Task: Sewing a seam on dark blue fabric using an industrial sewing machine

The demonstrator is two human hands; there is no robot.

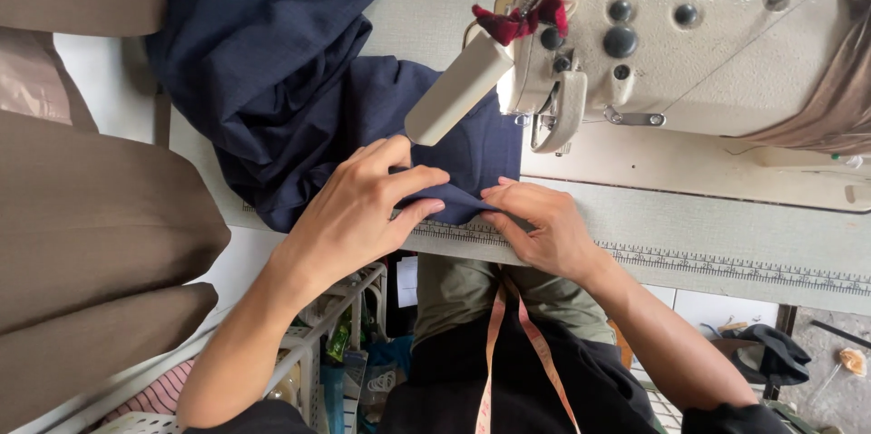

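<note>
Both hands press a fold of navy fabric (299,80) at the near edge of a sewing table (726,243). Left hand (358,207) pinches the cloth between thumb and fingers. Right hand (544,230) lies over the fold, fingertips closed on its edge. Fabric heaps away to the left, beside a cream sewing machine (671,53). An orange measuring tape (494,343) hangs over the person's lap.

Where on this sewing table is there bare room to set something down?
Bare tabletop lies right of the right hand, between the sewing machine and the ruler strip. Left is crowded: navy fabric heaps there, under the left hand.
</note>
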